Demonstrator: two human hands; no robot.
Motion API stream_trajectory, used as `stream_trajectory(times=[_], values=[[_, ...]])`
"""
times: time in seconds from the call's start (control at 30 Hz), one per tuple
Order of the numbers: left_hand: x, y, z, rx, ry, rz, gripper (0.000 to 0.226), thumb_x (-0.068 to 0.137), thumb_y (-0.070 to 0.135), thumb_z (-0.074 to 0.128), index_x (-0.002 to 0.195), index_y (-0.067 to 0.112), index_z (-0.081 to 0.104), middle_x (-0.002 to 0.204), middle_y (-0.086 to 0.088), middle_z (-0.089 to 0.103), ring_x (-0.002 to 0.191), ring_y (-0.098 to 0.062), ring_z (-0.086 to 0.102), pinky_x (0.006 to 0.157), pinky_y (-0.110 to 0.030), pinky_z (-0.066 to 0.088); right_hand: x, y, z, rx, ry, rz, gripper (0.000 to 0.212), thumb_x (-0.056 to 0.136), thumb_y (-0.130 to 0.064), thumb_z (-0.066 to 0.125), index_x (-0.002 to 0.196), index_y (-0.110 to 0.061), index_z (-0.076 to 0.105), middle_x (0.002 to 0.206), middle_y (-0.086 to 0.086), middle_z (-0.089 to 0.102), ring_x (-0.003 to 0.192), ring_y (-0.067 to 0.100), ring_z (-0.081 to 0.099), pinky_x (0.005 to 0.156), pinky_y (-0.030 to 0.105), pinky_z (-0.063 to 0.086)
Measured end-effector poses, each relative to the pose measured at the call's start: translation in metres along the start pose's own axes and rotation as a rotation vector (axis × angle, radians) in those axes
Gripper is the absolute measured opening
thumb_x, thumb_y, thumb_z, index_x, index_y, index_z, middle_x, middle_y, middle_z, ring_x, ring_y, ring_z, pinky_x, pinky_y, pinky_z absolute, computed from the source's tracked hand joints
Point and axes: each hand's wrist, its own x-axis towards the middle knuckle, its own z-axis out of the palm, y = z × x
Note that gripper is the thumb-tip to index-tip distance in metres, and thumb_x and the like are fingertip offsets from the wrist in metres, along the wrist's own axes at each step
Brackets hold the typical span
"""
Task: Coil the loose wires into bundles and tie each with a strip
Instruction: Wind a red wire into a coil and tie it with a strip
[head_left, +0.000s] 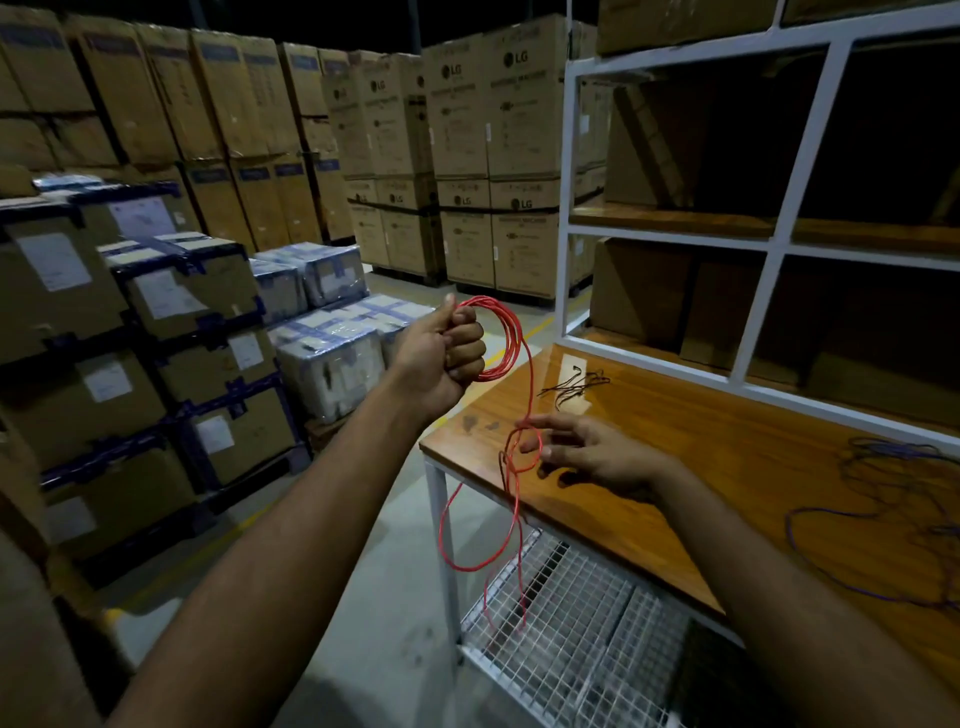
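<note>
Gripping a coil of red wire (501, 338) in a closed fist, the left hand (447, 353) is raised at the centre of the frame, beyond the left edge of the table (675, 431). Several loops of the coil stand out to the right of the fist. One strand runs down from the coil to the right hand (587, 449), which hovers low over the table's left end with fingers spread and loosely extended; the strand passes at its fingertips (530, 446), though whether they pinch it cannot be told. Below that hand the free length hangs past the table edge in slack loops in front of the wire-mesh lower shelf (571, 639).

On the table, a small cluster of dark tie strips (574, 387) lies near centre frame, apart from both hands. A loose purple wire (883, 519) lies tangled at the right edge of the frame. White shelving (779, 249) holding cartons rises behind the table. Stacked cardboard boxes (457, 156) fill the upper left.
</note>
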Motion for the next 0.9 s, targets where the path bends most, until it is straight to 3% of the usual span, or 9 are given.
stream_trajectory(times=[0.1,0.23,0.4,0.53,0.9], values=[[-0.002,0.001,0.001,0.007,0.011,0.008,0.040,0.107,0.039,0.031,0.074,0.019,0.044,0.053,0.009,0.027,0.041,-0.005,0.020,0.038,-0.019,0.013,0.008,0.001,0.018,-0.076,0.003,-0.065,0.037,0.096,-0.011,0.059,0.128,-0.029,0.061,0.119,0.004,0.063,0.094,0.018,0.061,0.074,0.027,0.051],[-0.006,0.006,-0.002,0.015,0.032,0.027,0.040,0.107,0.038,0.031,0.073,0.019,0.042,0.052,0.009,0.026,0.040,-0.004,0.019,0.038,-0.019,0.013,0.019,0.003,0.025,-0.150,0.169,-0.166,0.017,0.094,-0.014,0.063,0.095,-0.027,0.072,0.110,0.003,0.067,0.101,0.023,0.063,0.085,0.039,0.056],[-0.010,0.008,-0.015,0.032,0.057,0.034,0.040,0.107,0.037,0.031,0.073,0.019,0.042,0.053,0.009,0.026,0.041,-0.005,0.018,0.039,-0.019,0.013,0.025,-0.002,0.009,-0.294,0.393,-0.283,0.008,0.095,-0.020,0.063,0.091,-0.023,0.068,0.092,-0.004,0.072,0.085,0.004,0.068,0.078,0.030,0.055],[-0.011,0.012,-0.021,0.015,0.069,0.038,0.040,0.107,0.037,0.031,0.073,0.020,0.040,0.052,0.009,0.026,0.041,-0.005,0.018,0.039,-0.019,0.012,0.029,-0.005,-0.007,-0.462,0.506,-0.214,0.008,0.096,-0.016,0.061,0.093,-0.020,0.067,0.090,-0.006,0.068,0.088,0.006,0.065,0.076,0.025,0.053],[-0.005,0.006,-0.019,0.060,0.097,0.040,0.041,0.108,0.037,0.031,0.072,0.020,0.040,0.051,0.008,0.025,0.039,-0.005,0.019,0.035,-0.019,0.014,0.015,-0.027,-0.018,-0.498,0.459,-0.185,0.004,0.094,-0.021,0.063,0.091,-0.020,0.065,0.089,0.002,0.067,0.082,0.015,0.063,0.067,0.027,0.049]])
